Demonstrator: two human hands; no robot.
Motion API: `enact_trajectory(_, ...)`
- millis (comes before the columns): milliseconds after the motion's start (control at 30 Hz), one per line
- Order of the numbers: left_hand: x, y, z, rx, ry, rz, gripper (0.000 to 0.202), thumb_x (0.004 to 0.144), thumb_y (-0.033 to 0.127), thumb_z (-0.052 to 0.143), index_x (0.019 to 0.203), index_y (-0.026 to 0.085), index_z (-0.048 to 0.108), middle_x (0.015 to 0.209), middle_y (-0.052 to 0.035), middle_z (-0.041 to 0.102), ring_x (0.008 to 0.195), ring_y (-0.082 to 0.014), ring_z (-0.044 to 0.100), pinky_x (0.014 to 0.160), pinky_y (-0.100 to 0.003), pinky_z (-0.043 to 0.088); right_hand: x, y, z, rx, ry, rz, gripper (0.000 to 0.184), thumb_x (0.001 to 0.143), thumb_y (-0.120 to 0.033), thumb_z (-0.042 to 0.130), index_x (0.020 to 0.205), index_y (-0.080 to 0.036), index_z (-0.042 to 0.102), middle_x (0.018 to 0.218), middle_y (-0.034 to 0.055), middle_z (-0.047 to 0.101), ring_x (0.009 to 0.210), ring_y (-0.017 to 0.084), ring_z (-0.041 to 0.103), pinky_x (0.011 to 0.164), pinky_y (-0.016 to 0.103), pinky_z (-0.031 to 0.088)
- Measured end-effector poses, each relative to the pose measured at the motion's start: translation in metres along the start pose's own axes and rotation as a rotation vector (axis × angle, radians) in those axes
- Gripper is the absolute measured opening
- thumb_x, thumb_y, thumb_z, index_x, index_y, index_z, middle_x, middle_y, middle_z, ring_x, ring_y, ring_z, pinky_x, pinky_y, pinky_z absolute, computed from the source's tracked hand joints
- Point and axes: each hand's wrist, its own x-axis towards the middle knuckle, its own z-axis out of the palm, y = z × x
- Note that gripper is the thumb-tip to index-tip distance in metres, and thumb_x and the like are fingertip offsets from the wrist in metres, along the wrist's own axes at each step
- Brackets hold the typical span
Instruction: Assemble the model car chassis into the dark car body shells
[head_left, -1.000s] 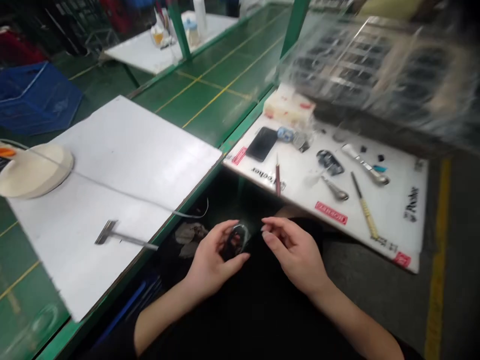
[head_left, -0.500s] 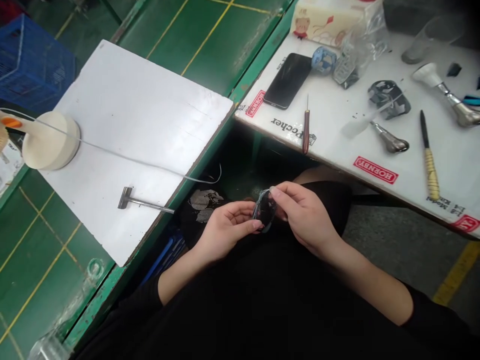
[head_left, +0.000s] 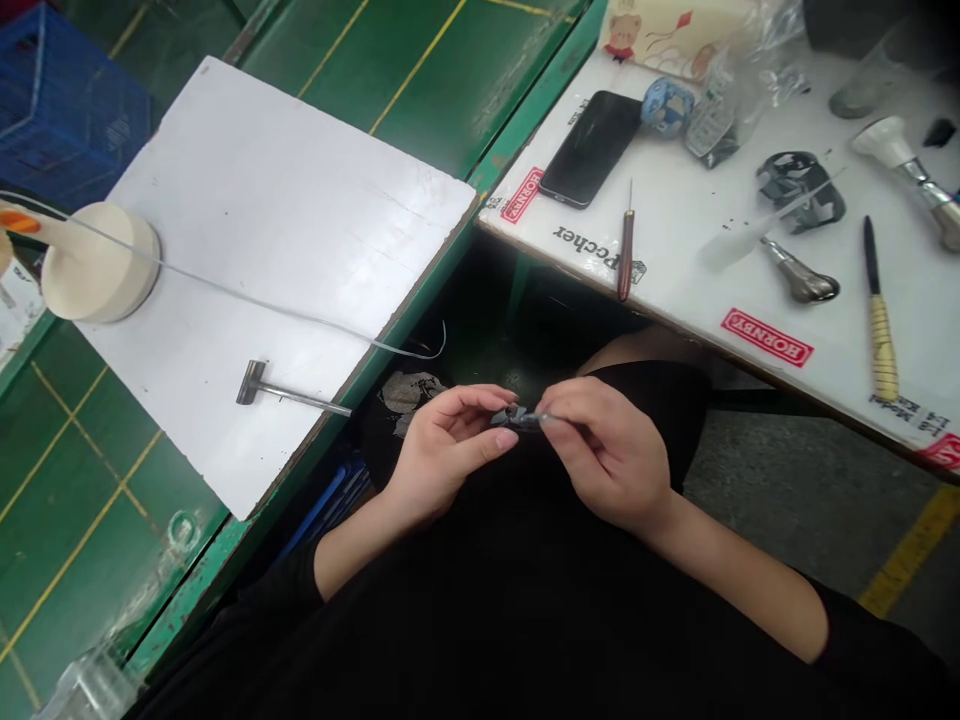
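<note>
Above my dark-clothed lap, both hands are at a small dark grey piece (head_left: 519,418), thin and irregular in outline; its exact kind is not clear. My right hand (head_left: 611,450) pinches its right end between thumb and fingertips. The piece's left end lies between the thumb and curved forefinger of my left hand (head_left: 439,450), which closes loosely on it. A small metal hammer-like tool (head_left: 292,390) lies on the white board to the left. On the right-hand table, a thin-pointed awl with a brown handle (head_left: 627,255) is nearest to my hands.
The white board (head_left: 300,200) bears a cream round-based object (head_left: 101,262) and a thin cord (head_left: 300,318). On the right table lie a phone (head_left: 590,148), a blue ball-like lump (head_left: 667,107), a plastic bag (head_left: 720,115), dark scraps (head_left: 801,190) and a yellow-handled knife-like tool (head_left: 883,330).
The grey piece has turned from upright and loop-like to nearly level and edge-on. My right hand has lowered slightly, and my left fingers have loosened around it. The whole view has shifted a little.
</note>
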Motion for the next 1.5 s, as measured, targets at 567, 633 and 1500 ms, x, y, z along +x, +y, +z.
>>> enact_trajectory(567, -0.01, 0.02, -0.003, 0.305, -0.163, 0.317, 0.032, 0.084, 0.026, 0.109, 0.102, 0.025, 0.083, 0.146, -0.0135, 0.078, 0.128, -0.0343, 0.077, 0.111, -0.052, 0.065, -0.015, 0.005, -0.01, -0.071, -0.039, -0.427, 0.015, 0.112, -0.023, 0.073, 0.12, -0.028, 0.084, 0.117, 0.0088, 0.085, 0.092, 0.025, 0.081, 0.073, 0.042, 0.072)
enact_trajectory(633, -0.01, 0.02, -0.002, 0.293, -0.169, 0.311, 0.031, 0.085, 0.025, 0.108, 0.1, 0.025, 0.081, 0.146, -0.0136, 0.078, 0.128, -0.0341, 0.077, 0.113, -0.053, 0.065, -0.015, 0.005, -0.01, -0.074, -0.031, -0.435, 0.013, 0.111, -0.022, 0.073, 0.118, -0.027, 0.084, 0.116, 0.0095, 0.085, 0.091, 0.025, 0.08, 0.072, 0.041, 0.072)
enact_trajectory(1500, 0.005, 0.01, 0.002, -0.137, -0.116, -0.403, 0.045, 0.098, 0.04, 0.099, 0.128, 0.018, 0.073, 0.092, -0.0036, 0.085, 0.079, -0.0213, 0.088, 0.08, -0.033, 0.073, 0.006, 0.004, 0.009, 0.681, 0.157, 0.929, 0.034, 0.089, -0.052, 0.099, 0.084, -0.022, 0.085, 0.084, 0.0038, 0.077, 0.075, 0.016, 0.068, 0.067, 0.028, 0.059)
